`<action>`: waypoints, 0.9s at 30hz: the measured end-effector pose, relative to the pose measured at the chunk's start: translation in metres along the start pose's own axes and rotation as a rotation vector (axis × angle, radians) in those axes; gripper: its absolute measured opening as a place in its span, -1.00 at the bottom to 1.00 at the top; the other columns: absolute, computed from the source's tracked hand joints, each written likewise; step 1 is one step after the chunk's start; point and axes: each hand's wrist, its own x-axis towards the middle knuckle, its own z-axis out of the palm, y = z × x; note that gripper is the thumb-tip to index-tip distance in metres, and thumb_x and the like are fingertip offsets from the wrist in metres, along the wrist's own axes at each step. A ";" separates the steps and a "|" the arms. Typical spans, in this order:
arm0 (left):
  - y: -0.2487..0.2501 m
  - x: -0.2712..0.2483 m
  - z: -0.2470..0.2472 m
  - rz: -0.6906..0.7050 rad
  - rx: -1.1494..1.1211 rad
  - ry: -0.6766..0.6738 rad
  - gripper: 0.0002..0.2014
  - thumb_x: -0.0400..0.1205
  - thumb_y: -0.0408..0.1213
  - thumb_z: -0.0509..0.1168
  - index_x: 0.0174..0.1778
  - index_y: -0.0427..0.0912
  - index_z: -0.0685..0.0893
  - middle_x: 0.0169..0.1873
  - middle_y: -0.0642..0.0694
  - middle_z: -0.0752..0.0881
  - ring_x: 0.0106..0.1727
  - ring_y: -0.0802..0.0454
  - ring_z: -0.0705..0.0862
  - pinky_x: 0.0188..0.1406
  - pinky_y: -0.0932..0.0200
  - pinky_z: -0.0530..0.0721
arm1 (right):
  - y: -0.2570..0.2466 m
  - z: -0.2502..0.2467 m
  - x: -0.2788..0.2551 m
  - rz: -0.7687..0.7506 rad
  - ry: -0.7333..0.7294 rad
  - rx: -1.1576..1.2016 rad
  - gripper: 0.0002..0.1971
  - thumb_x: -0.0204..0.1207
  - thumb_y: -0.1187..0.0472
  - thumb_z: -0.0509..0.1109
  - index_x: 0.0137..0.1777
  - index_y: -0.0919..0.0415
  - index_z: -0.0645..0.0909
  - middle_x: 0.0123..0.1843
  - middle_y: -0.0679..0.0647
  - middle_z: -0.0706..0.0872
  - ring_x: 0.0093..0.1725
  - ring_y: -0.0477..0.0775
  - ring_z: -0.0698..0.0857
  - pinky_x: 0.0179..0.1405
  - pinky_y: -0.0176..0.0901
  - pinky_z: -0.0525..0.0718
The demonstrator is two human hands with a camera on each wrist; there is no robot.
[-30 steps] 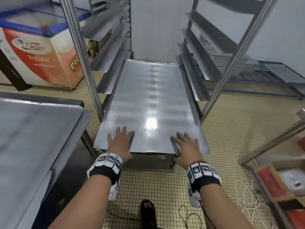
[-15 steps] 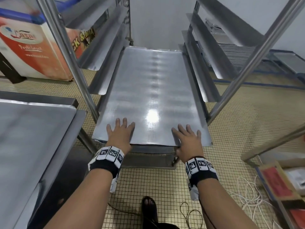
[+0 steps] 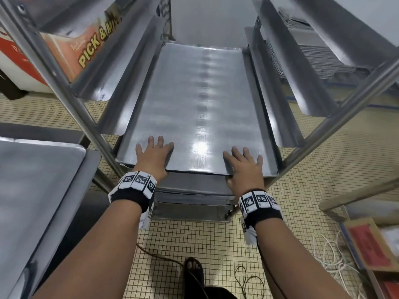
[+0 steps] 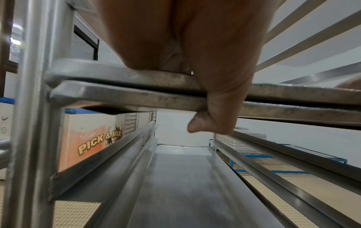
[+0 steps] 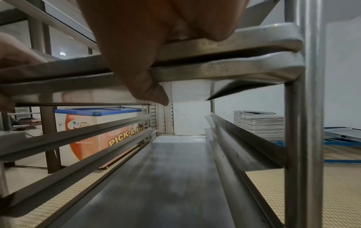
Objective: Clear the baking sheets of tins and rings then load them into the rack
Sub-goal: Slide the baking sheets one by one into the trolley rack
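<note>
A bare baking sheet (image 3: 194,104) lies between the rails of the steel rack (image 3: 64,87), stacked on a second sheet. My left hand (image 3: 154,156) and right hand (image 3: 244,167) hold its near edge, fingers flat on top. The left wrist view shows the left hand (image 4: 195,46) with its thumb (image 4: 213,123) hooked under both stacked sheet edges (image 4: 117,77). The right hand (image 5: 146,38) pinches the same edges (image 5: 234,44) in the right wrist view. Another sheet (image 4: 185,185) sits on a lower level of the rack. No tins or rings show.
At the left stands a steel table (image 3: 86,186) bearing another sheet (image 3: 32,190). Behind the rack are a chest freezer (image 3: 71,50) and, at the back right, a stack of sheets (image 3: 313,50). Cables (image 3: 248,281) and a cardboard box (image 3: 371,244) lie on the tiled floor.
Both hands have pushed the sheet further into the rack, and my head has come closer and lower. The grip on the near edge is unchanged.
</note>
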 end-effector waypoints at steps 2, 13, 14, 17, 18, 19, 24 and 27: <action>-0.001 0.009 -0.006 -0.002 -0.008 -0.004 -0.08 0.50 -0.35 0.50 0.71 0.05 0.13 0.72 -0.16 0.03 0.75 -0.27 -0.11 0.64 -0.47 -0.06 | 0.001 -0.001 0.011 -0.002 -0.002 -0.002 -0.23 0.40 0.17 0.55 0.57 -0.12 0.27 0.66 -0.06 0.27 0.71 0.25 0.14 0.60 0.52 0.05; -0.002 0.046 -0.021 -0.009 -0.032 -0.019 -0.08 0.50 -0.40 0.48 0.72 0.03 0.14 0.74 -0.18 0.01 0.75 -0.26 -0.11 0.64 -0.46 -0.08 | 0.005 -0.004 0.050 -0.004 -0.011 -0.026 -0.23 0.41 0.17 0.55 0.58 -0.08 0.27 0.65 -0.03 0.27 0.70 0.27 0.14 0.58 0.56 0.07; -0.002 0.047 -0.021 -0.007 -0.027 -0.025 -0.08 0.51 -0.38 0.49 0.73 0.03 0.14 0.74 -0.18 0.01 0.75 -0.26 -0.11 0.63 -0.46 -0.08 | 0.005 -0.003 0.051 -0.002 -0.013 -0.032 -0.23 0.42 0.17 0.54 0.59 -0.08 0.26 0.66 -0.02 0.26 0.70 0.28 0.13 0.58 0.56 0.07; -0.003 0.048 -0.021 0.001 0.005 -0.037 -0.08 0.54 -0.34 0.48 0.74 0.03 0.09 0.74 -0.19 0.00 0.75 -0.26 -0.09 0.63 -0.44 -0.05 | 0.003 0.000 0.051 0.019 -0.004 -0.041 -0.24 0.47 0.21 0.48 0.62 -0.07 0.22 0.68 0.00 0.22 0.72 0.27 0.09 0.60 0.53 0.03; -0.003 0.046 -0.020 0.004 0.023 -0.022 -0.09 0.56 -0.34 0.47 0.74 0.02 0.09 0.74 -0.20 0.02 0.75 -0.26 -0.07 0.64 -0.41 -0.01 | 0.001 0.001 0.050 0.033 0.001 -0.049 -0.23 0.49 0.23 0.46 0.64 -0.07 0.19 0.70 0.02 0.21 0.72 0.26 0.08 0.61 0.51 0.02; -0.002 0.042 -0.018 0.008 0.044 0.003 -0.12 0.57 -0.35 0.46 0.73 0.00 0.09 0.73 -0.22 0.05 0.75 -0.26 -0.03 0.66 -0.37 0.03 | -0.001 0.003 0.048 0.046 0.005 -0.062 -0.22 0.51 0.25 0.44 0.66 -0.07 0.14 0.71 0.04 0.19 0.72 0.25 0.07 0.62 0.49 0.01; 0.003 0.006 -0.003 0.044 0.131 0.143 -0.29 0.65 -0.13 0.36 0.68 -0.10 0.20 0.66 -0.21 0.25 0.66 -0.23 0.23 0.64 -0.18 0.24 | -0.018 0.007 0.027 0.091 0.023 -0.101 -0.19 0.51 0.19 0.42 0.69 0.01 0.09 0.72 0.18 0.17 0.71 0.26 0.09 0.68 0.33 0.00; -0.002 -0.026 0.007 0.063 0.087 0.138 -0.22 0.67 0.02 0.32 0.73 -0.10 0.11 0.73 -0.17 0.12 0.73 -0.21 0.07 0.71 -0.19 0.10 | -0.031 0.001 0.007 0.067 0.031 -0.077 -0.24 0.51 0.10 0.43 0.67 0.06 0.18 0.67 0.19 0.26 0.69 0.27 0.15 0.69 0.27 0.05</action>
